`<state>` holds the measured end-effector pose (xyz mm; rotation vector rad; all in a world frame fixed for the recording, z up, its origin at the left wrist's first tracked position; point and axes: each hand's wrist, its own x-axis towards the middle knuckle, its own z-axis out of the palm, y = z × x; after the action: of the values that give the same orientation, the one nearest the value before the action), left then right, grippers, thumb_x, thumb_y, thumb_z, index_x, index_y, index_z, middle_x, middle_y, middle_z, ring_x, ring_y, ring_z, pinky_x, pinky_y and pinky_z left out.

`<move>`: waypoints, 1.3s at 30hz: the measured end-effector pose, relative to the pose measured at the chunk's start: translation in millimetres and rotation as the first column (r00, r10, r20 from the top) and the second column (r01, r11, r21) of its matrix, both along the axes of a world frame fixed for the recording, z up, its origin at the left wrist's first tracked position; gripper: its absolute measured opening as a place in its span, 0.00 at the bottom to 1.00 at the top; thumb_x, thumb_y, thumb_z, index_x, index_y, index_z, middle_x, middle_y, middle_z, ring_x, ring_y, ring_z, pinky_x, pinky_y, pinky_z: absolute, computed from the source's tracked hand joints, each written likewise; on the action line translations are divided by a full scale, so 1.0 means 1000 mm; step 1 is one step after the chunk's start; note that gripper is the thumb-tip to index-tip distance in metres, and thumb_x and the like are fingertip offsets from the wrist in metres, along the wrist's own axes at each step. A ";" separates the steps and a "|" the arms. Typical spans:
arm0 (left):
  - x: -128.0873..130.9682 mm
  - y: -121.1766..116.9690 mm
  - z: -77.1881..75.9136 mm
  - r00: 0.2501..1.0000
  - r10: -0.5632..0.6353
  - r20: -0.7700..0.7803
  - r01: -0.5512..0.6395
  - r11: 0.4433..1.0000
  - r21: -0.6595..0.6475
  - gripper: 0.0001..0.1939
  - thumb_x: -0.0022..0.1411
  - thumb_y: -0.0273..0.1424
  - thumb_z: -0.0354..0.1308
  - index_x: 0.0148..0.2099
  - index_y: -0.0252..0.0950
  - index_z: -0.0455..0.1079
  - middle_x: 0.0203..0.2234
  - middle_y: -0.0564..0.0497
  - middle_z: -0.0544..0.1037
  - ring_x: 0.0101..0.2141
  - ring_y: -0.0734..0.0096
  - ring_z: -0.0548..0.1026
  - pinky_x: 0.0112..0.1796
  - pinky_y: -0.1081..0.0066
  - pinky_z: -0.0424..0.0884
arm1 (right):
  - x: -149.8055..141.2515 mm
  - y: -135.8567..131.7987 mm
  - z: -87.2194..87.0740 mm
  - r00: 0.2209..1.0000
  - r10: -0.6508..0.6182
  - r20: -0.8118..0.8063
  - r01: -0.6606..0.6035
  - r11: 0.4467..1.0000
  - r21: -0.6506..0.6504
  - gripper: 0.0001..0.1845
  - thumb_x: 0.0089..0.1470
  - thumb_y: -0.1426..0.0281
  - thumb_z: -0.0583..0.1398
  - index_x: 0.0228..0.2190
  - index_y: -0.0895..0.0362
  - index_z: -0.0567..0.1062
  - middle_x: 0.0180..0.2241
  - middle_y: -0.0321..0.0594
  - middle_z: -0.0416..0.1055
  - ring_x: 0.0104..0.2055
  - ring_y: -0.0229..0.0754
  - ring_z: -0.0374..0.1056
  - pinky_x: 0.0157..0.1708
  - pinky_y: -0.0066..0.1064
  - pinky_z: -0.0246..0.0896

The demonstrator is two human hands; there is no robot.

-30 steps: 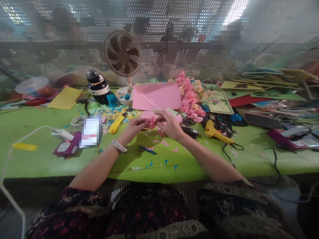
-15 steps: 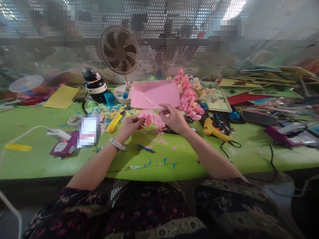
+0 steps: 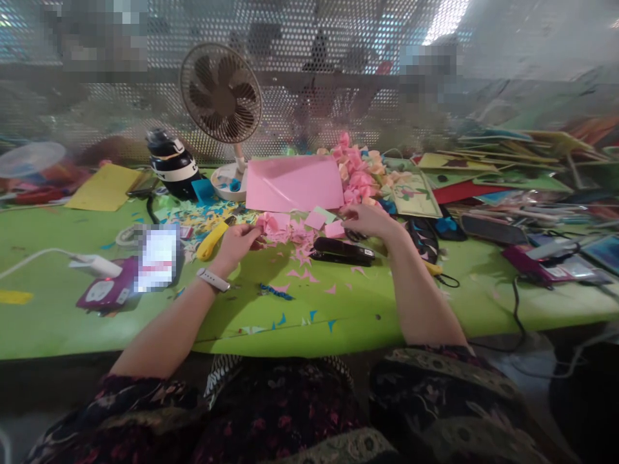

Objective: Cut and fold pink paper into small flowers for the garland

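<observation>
My left hand [image 3: 239, 246], with a white band at the wrist, pinches a piece of pink petal-shaped paper [image 3: 267, 223] between thumb and fingers. Farther right, my right hand [image 3: 370, 221] hovers over dark scissors-like handles [image 3: 355, 234], its fingers slightly apart. Pink paper squares [image 3: 333, 229] lie just left of its fingertips. Pink scraps [image 3: 302, 241] are heaped between the hands. A black stapler [image 3: 343, 251] rests in front of my right hand. Behind stands a pink sheet [image 3: 294, 183], and beside it rises a pile of pink paper flowers [image 3: 358, 171].
A small fan [image 3: 221, 93] and a black bottle [image 3: 174, 164] stand at the back left. A lit phone [image 3: 157, 256] leans near a purple power bank [image 3: 109, 283]. A yellow cutter [image 3: 211, 241] lies by my left hand. My right forearm mostly covers a yellow glue gun [image 3: 432, 267].
My right hand has moved right, away from my left hand, uncovering the stapler and pink squares. My left hand keeps its pink paper. The view has shifted slightly right.
</observation>
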<state>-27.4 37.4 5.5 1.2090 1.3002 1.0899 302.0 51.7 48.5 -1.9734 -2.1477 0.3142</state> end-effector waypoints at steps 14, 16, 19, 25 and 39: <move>0.000 -0.001 0.003 0.996 -0.029 0.084 0.035 0.996 -0.077 0.08 0.54 0.32 0.68 0.33 0.32 0.76 0.25 0.49 0.82 0.24 0.73 0.78 0.31 0.73 0.74 | -0.004 0.009 -0.015 0.965 0.058 -0.258 -0.051 0.998 0.034 0.14 0.50 0.76 0.59 0.38 0.58 0.80 0.30 0.40 0.77 0.31 0.42 0.71 0.32 0.32 0.62; 0.000 0.000 0.009 0.995 -0.021 0.098 0.030 0.995 -0.093 0.04 0.58 0.28 0.65 0.34 0.32 0.75 0.25 0.50 0.82 0.24 0.74 0.78 0.31 0.74 0.74 | -0.002 0.011 -0.016 0.938 0.075 -0.338 -0.053 0.996 0.075 0.13 0.50 0.75 0.59 0.38 0.59 0.79 0.29 0.39 0.75 0.31 0.41 0.70 0.32 0.31 0.62; 0.003 -0.001 0.017 0.997 -0.032 0.072 0.041 0.992 -0.123 0.03 0.62 0.26 0.62 0.34 0.33 0.75 0.25 0.49 0.81 0.24 0.75 0.78 0.32 0.73 0.74 | -0.004 0.010 -0.013 0.869 0.119 -0.480 -0.060 0.989 0.136 0.12 0.50 0.75 0.60 0.37 0.59 0.79 0.27 0.36 0.73 0.30 0.39 0.67 0.31 0.29 0.61; 0.022 0.001 0.018 0.989 -0.144 0.019 0.144 0.957 -0.253 0.09 0.65 0.25 0.61 0.30 0.33 0.74 0.26 0.47 0.82 0.24 0.74 0.78 0.31 0.73 0.73 | -0.012 0.002 0.001 0.698 0.167 -0.696 -0.061 0.983 0.175 0.12 0.50 0.75 0.63 0.39 0.58 0.79 0.29 0.37 0.73 0.31 0.38 0.68 0.34 0.31 0.65; 0.055 0.023 0.001 0.924 -0.335 -0.183 0.289 0.927 -0.238 0.09 0.64 0.27 0.61 0.29 0.34 0.73 0.20 0.50 0.79 0.16 0.76 0.72 0.22 0.74 0.65 | -0.020 -0.002 0.000 0.584 0.198 -0.787 -0.158 0.979 0.130 0.13 0.48 0.69 0.68 0.38 0.57 0.80 0.31 0.38 0.76 0.34 0.38 0.69 0.35 0.30 0.68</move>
<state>27.7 60.7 6.5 1.3511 1.2938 0.5858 282.1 49.2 48.2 -1.1837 -1.6808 0.9680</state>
